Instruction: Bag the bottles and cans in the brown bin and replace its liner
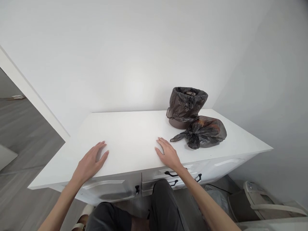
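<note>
My left hand (90,161) rests on the white cabinet top (127,134) near its front edge, fingers loosely spread, holding nothing. Farther right, my right hand (169,154) lies on the same surface with thumb and fingers apart, also holding nothing. Just beyond it is a knotted dark plastic bag (208,132), its tied end pointing toward that hand; something orange-red shows through the thin film. Behind the bag stands a small brown bin (179,124) lined with another dark bag (185,104), folded over the rim. What is inside the liner is mostly hidden.
Under the top are white doors and drawers with black handles (171,174). My knees are close against the cabinet front. A beige and brown appliance or container (260,202) stands on the floor at lower right. White wall behind, grey wall to the right, doorway frame (33,86) at left.
</note>
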Motion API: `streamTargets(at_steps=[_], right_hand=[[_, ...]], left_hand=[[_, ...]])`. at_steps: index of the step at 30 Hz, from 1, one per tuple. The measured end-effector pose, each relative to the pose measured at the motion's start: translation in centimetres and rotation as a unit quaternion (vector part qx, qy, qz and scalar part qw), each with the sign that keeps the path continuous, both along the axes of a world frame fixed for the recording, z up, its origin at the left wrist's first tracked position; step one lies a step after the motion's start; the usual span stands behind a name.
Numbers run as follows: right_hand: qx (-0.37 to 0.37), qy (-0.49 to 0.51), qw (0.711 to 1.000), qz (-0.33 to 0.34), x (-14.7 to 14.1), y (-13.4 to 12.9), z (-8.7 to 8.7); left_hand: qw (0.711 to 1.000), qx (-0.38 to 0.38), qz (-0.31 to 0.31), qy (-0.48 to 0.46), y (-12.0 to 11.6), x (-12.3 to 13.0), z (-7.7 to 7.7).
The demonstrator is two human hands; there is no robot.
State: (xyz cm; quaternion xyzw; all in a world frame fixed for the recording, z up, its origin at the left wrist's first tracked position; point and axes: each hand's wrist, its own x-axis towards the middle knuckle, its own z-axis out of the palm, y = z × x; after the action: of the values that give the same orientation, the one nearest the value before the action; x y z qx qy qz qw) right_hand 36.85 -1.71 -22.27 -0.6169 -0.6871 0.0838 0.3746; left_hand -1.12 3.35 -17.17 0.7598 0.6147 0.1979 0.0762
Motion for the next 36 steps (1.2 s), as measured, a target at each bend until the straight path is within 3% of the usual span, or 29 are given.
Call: streamTargets(at_steps=[14,18,21,23,26,28,32,36], right_hand=[[0.009,0.020,1.000,0.001,-0.2,-0.1,0.4],[0.036,-0.030,0.998,0.028,-0.1,-1.9,2.0],[0.099,-0.134,0.983,0.082,2.3,-4.3,5.4],[0.115,-0.194,0.972,0.059,5.2,-5.4,8.3],[0.057,-0.289,0.955,-0.023,10.4,-5.4,12.2],[-0.017,-0.355,0.933,-0.055,13.3,-4.7,13.7],[-0.143,-0.451,0.881,-0.019,16.3,-3.4,13.8],[-0.150,-0.467,0.871,0.006,16.3,-3.5,12.5]], left_hand=[[1.000,0.019,0.009,-0.010,-0.3,0.4,0.5],[1.000,0.024,0.007,-0.010,-0.3,0.3,0.6],[1.000,0.021,0.007,-0.011,-0.4,0.2,0.6],[1.000,0.018,0.003,-0.009,-0.4,0.1,0.6],[1.000,0.015,0.002,-0.009,-0.6,0.1,0.8],[1.000,0.015,-0.002,-0.010,-0.8,0.1,1.0],[1.000,0.022,-0.009,-0.009,-1.1,0.1,1.2],[0.999,0.034,-0.020,-0.003,-1.5,0.1,1.2]])
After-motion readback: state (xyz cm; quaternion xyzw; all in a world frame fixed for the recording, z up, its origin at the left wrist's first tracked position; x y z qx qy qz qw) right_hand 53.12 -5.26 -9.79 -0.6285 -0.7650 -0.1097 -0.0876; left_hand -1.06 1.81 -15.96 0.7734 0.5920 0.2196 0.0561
